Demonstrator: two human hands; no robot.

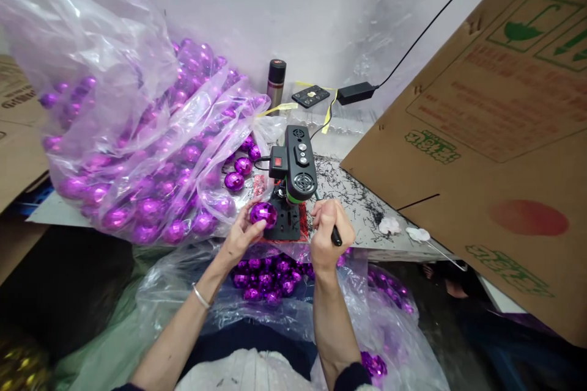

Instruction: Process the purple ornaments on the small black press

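Observation:
A shiny purple faceted ball [263,214] is in the fingers of my left hand [243,231], at the front of a small black bench drill [300,162]. The drill has a red switch on a box at its side, and its dark slotted base [285,225] rests on the table. My right hand [331,229] is closed in a fist to the right of the machine. Out of the fist's lower side sticks the end of a black handle [337,236]. A thin rod shows between the machine and the fist, but I cannot tell how they join.
A big clear bag of purple balls [151,177] covers the table's left. More purple balls [270,278] lie in plastic over my lap. A large cardboard box [481,134] leans in from the right. Dark shavings [353,189] litter the tabletop. Behind stand a flask [276,82] and a power adapter [356,93].

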